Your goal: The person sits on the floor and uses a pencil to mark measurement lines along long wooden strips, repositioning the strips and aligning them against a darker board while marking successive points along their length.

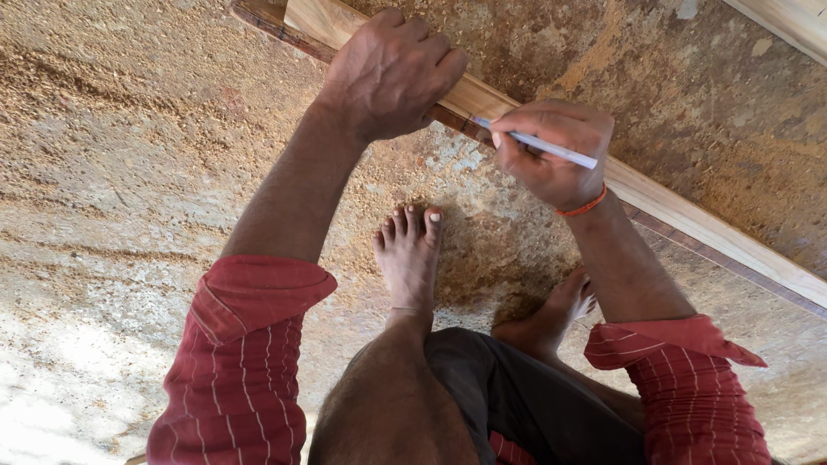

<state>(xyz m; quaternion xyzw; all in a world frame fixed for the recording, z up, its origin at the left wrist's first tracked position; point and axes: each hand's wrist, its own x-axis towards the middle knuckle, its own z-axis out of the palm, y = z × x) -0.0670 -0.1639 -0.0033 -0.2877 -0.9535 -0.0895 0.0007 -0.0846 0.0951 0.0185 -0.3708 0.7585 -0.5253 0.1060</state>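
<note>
A long pale wooden plank (689,220) runs diagonally from the top centre to the right edge, just above a floor covered in sawdust. My left hand (392,73) lies palm down over the plank near its upper end, fingers curled over its far edge. My right hand (551,151) is closed around a white pen (547,146), whose tip points left and touches the plank's top face beside my left hand. A red thread band circles my right wrist. Both forearms come out of rolled red striped sleeves.
My two bare feet stand on the floor below the plank: one (409,254) in the centre, the other (551,314) partly hidden under my right arm. Sawdust (112,155) covers the ground. Another pale board (788,21) crosses the top right corner.
</note>
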